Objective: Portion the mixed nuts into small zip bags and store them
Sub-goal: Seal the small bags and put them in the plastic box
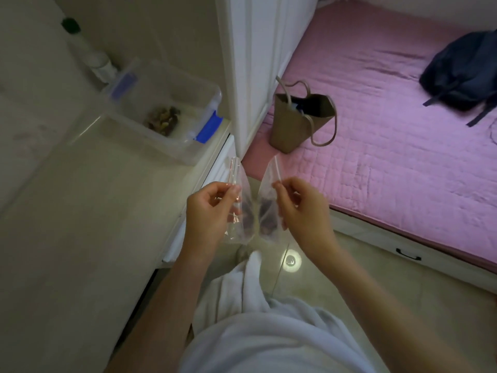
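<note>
White lap | left hand, right hand pinch zip-bag edges | floor beneath

L hand, R hand both pinching, fingers curled

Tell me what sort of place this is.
Probably a bedroom: a bed with a pink quilt, a dark backpack and a tote bag on it, beside a white counter.

Home bedroom, pink quilted bed, backpack, tote bag
</note>
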